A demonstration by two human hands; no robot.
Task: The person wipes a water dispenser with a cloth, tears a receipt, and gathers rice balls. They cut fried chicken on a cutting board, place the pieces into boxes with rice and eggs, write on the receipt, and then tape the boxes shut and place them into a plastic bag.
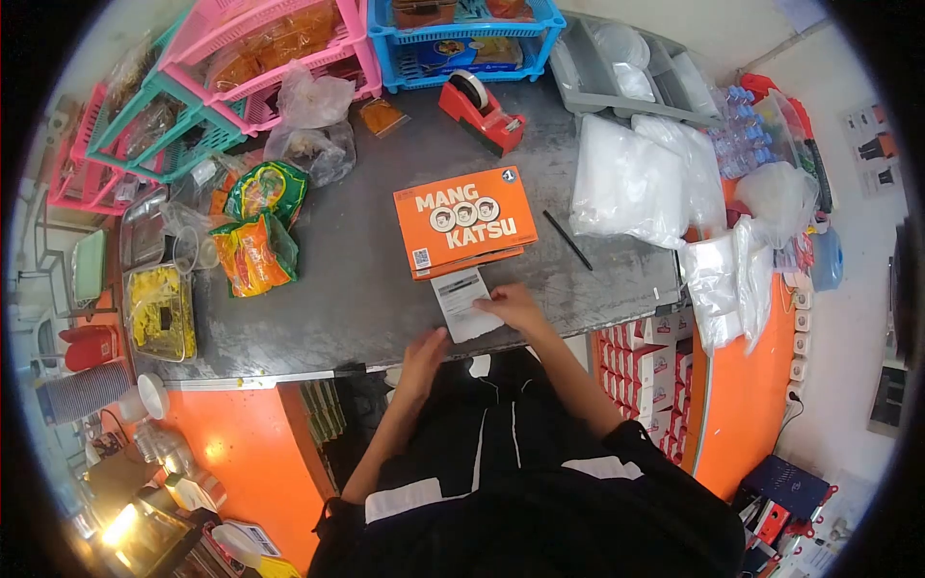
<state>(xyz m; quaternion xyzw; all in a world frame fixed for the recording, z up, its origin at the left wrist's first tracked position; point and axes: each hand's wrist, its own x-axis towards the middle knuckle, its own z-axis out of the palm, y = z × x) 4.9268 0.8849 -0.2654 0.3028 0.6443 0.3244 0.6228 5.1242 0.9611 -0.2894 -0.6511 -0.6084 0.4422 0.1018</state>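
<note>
A white printed receipt (462, 306) lies at a slant against the front edge of the orange "Mang Katsu" box (466, 220), its top end touching the box. My right hand (514, 310) pinches the receipt at its right edge, thumb on the printed side. Just left of the paper's lower corner is my left hand (422, 354), fingers loosely extended near the table edge and apparently holding nothing. The box is closed and sits flat on the dark table. To its right lies a black pen (568, 240).
A red tape dispenser (482, 113) stands behind the box. Plastic bag stacks (631, 183) lie on the right, below a grey divided tray (617, 67). On the left are food packets (255, 255) and a metal pan with yellow food (160, 313). Pink baskets (270, 58) and a blue basket (467, 53) line the back.
</note>
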